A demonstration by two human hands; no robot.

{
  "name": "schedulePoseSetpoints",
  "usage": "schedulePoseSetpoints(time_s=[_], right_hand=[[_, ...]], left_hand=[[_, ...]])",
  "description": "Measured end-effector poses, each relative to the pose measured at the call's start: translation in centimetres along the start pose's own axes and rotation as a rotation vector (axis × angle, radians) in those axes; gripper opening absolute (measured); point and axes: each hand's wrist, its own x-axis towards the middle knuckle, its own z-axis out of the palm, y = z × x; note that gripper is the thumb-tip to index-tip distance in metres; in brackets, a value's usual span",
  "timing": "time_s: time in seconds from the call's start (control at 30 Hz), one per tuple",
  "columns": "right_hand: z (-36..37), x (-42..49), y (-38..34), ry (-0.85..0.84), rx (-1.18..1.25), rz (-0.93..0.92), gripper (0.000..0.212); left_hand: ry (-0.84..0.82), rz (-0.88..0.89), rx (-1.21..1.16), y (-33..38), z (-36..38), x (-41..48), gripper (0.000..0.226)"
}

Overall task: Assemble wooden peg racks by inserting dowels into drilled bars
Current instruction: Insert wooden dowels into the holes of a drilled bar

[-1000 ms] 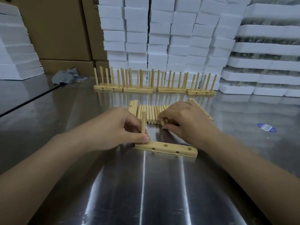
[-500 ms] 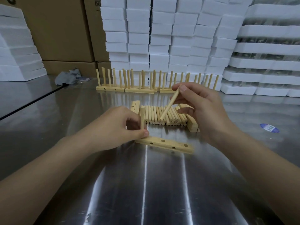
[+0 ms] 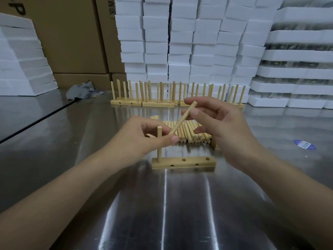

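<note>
Pinching free dowel (image 3: pixel 182 118) near its upper end with right hand (image 3: pixel 221 127), thumb and forefinger clamped on it; tilted, centre frame, lower tip meeting left thumb. Curling left hand (image 3: pixel 142 136) round seated dowel (image 3: pixel 159 131), thumb across its front, fingers behind; cannot tell whether gripping the free tip too. Seated upright in leftmost top hole of drilled bar (image 3: pixel 183 162), lower centre on steel table (image 3: pixel 72 141); two top holes open further right.

Judged light, stiff, smooth, prone to rolling or slipping through fingers. Best held near one end, leaving other end bare for the hole, with bar braced against tipping.

Behind bar: dowel pile (image 3: pixel 191 132), spare bars (image 3: pixel 215 146) just beside it at right. Further back, upper centre: finished racks (image 3: pixel 158 103) in a row, foam blocks (image 3: pixel 180 42), cardboard boxes (image 3: pixel 72 33). Grey rag (image 3: pixel 80 91) upper left, blue sticker (image 3: pixel 304 144) right. Nothing over open holes; left hand close beside the nearest, may crowd entry.
</note>
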Motion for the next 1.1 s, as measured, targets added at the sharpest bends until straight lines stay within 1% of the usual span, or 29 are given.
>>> schedulePoseSetpoints(time_s=[0.1, 0.17, 0.27, 0.37, 0.47, 0.53, 0.57, 0.6, 0.63, 0.73, 0.77, 0.9, 0.97, 1.0, 1.1], right_hand=[[0.0, -0.1, 0.0, -0.016, -0.029, -0.006, 0.024], [-0.2, 0.0, -0.2, -0.020, -0.064, -0.007, 0.020], [-1.1, 0.2, -0.6, -0.024, -0.190, -0.040, 0.011], [-2.1, 0.0, -0.5, -0.041, -0.466, -0.113, 0.009], [-1.6, -0.5, -0.2, -0.180, -0.727, -0.166, 0.006], [-0.5, -0.8, -0.2, -0.285, -0.928, -0.214, 0.024], [0.1, -0.9, -0.2, -0.304, -0.987, -0.240, 0.028], [0.5, -1.0, -0.2, -0.296, -0.988, -0.262, 0.028], [0.7, -1.0, -0.2, -0.271, -0.916, -0.246, 0.025], [0.4, -0.9, -0.2, -0.230, -0.506, -0.020, 0.012], [0.2, -0.7, -0.4, -0.242, -0.454, 0.005, 0.011], [-0.5, -0.5, -0.8, -0.275, -0.380, 0.058, 0.003], [-0.7, -0.4, -0.6, -0.284, -0.368, 0.063, 0.003], [-0.6, -0.4, -0.5, -0.291, -0.367, 0.063, 0.003], [-0.6, -0.3, -0.2, -0.313, -0.365, 0.049, 0.004]], left_hand=[[0.004, -0.019, 0.008, -0.2, -0.1, 0.0, 0.008], [0.004, -0.027, 0.013, -0.2, 0.0, -0.1, 0.008], [0.039, -0.033, 0.001, -0.3, 0.0, -0.1, 0.011], [0.093, -0.048, -0.034, -0.3, -0.1, 0.0, 0.013], [0.092, -0.034, -0.041, -0.1, 0.0, 0.0, 0.015], [0.075, -0.018, -0.042, 0.0, 0.1, -0.1, 0.018], [0.065, -0.011, -0.040, 0.1, 0.2, -0.2, 0.019], [0.057, -0.006, -0.036, 0.1, 0.2, -0.2, 0.019], [0.059, -0.004, -0.032, 0.1, 0.2, -0.2, 0.018], [0.114, -0.006, -0.050, 0.1, 0.3, -0.1, 0.022], [0.131, -0.003, -0.065, 0.2, 0.3, -0.1, 0.025], [0.174, 0.079, -0.038, 0.6, 0.6, -0.2, 0.021], [0.184, 0.148, 0.027, 0.6, 0.8, -0.4, 0.032], [0.180, 0.174, 0.061, 0.6, 0.9, -0.4, 0.034], [0.142, 0.212, 0.159, 0.7, 1.1, -0.6, 0.032]])
